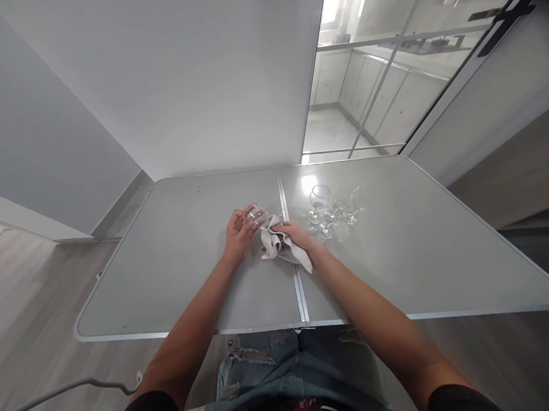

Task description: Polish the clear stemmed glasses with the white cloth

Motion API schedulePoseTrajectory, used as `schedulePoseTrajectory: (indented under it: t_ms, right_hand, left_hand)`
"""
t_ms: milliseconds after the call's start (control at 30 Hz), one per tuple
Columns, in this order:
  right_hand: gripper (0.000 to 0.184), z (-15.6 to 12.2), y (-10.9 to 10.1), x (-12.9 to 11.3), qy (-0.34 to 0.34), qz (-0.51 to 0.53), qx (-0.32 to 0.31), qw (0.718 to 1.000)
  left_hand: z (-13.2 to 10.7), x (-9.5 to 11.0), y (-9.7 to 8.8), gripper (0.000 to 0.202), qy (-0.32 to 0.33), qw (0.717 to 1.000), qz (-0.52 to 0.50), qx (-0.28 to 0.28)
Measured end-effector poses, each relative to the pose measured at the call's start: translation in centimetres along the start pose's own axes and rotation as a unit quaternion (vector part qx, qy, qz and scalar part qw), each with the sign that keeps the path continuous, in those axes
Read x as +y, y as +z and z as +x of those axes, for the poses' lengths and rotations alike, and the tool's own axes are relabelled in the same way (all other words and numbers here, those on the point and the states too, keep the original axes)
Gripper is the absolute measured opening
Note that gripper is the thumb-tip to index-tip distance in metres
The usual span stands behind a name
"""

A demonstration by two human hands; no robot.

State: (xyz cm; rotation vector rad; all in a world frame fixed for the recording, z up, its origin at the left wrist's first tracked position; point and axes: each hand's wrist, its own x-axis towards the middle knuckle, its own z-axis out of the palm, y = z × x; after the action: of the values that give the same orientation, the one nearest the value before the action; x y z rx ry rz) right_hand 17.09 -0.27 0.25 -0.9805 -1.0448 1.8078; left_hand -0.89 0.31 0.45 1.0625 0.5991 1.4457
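Observation:
My left hand (239,232) is wrapped around the bowl of a clear stemmed glass (257,215), which it holds tilted above the table. My right hand (297,236) grips a white cloth (277,242) pressed against the stem end of that glass, so the stem and foot are hidden. Part of the cloth hangs below the right hand. Just right of my right hand, several clear stemmed glasses (320,196) stand close together on the table.
The grey folding table (177,279) has a metal rim and a centre seam (282,196). A white wall (213,110) borders its far side, with a glass-paned door (365,88) at the back right. A cable (71,386) runs at lower left.

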Motion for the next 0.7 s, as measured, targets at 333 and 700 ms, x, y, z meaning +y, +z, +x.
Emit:
schedulePoseTrajectory:
  t_ms: [333, 700]
  right_hand:
    - [0.012, -0.8, 1.0, 0.5, -0.203, -0.389, 0.125, 0.89]
    - [0.028, -0.5, 0.5, 0.3, -0.129, -0.207, 0.072, 0.967]
  left_hand:
    - [-0.1, 0.4, 0.4, 0.034, 0.029, 0.998, 0.047, 0.025]
    - [0.1, 0.3, 0.3, 0.036, 0.031, 0.999, 0.032, 0.029]
